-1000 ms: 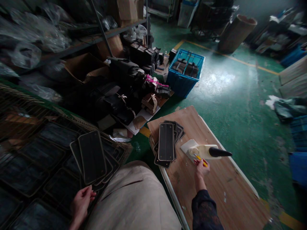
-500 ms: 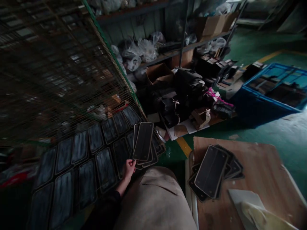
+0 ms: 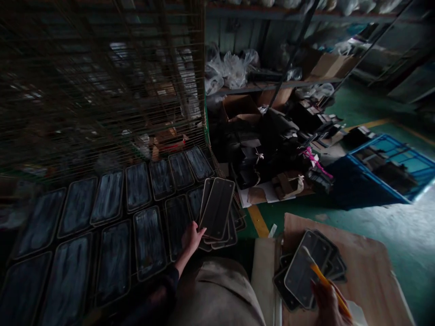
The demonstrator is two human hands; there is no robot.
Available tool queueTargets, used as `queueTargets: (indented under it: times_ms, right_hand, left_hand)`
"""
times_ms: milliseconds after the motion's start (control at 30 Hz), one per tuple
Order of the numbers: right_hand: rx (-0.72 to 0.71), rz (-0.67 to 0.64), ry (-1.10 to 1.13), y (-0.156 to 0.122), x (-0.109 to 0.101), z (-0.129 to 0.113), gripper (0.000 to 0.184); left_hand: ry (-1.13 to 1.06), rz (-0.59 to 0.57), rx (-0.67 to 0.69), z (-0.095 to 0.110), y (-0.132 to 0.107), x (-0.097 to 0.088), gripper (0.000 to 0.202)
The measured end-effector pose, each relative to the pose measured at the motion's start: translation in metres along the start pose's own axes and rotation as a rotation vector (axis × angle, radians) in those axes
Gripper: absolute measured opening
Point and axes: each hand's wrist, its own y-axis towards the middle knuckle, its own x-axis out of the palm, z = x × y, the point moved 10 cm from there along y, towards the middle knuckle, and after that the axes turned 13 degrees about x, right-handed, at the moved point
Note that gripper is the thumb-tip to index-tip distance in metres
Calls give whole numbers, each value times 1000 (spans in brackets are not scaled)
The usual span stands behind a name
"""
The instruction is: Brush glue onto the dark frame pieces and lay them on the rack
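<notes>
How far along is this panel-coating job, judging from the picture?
Done: rows of smeared panels lie on the wire rack. In hand: the left hand holds fanned panels above them; the right hand holds a yellow-handled brush over a stack. Left: that stack on the wooden board, apparently.

Left hand (image 3: 193,237) grips a fan of dark panels (image 3: 218,209) above rows of coated panels (image 3: 113,262), while the right hand (image 3: 326,302) holds a yellow-handled brush (image 3: 326,283) over the panel stack (image 3: 296,277) on the wooden board (image 3: 370,271).
</notes>
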Motion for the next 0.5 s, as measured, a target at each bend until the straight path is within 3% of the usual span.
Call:
queueTargets:
  times_ms: [100, 167, 233, 300, 367, 500]
  right_hand:
    - [-67, -223, -109, -47, 131, -42, 47]
    - [-267, -416, -261, -82, 216, -72, 42]
    - [-502, -506, -460, -111, 281, -92, 32]
    - [-674, -582, -608, -130, 331, -100, 29]
    - [-783, -637, -709, -138, 369, -104, 30]
    - [-921, -642, -858, -135, 416, -112, 32]
  left_hand:
    - [-49, -72, -6, -8, 7, 2, 25]
    - [-84, -102, 0, -12, 10, 3, 25]
    - [-119, -93, 28, -15, 12, 2, 24]
    - [-175, -97, 45, -19, 14, 4, 23]
    - [-246, -123, 41, -24, 15, 12, 24]
    - [-376, -128, 23, -33, 15, 22, 28]
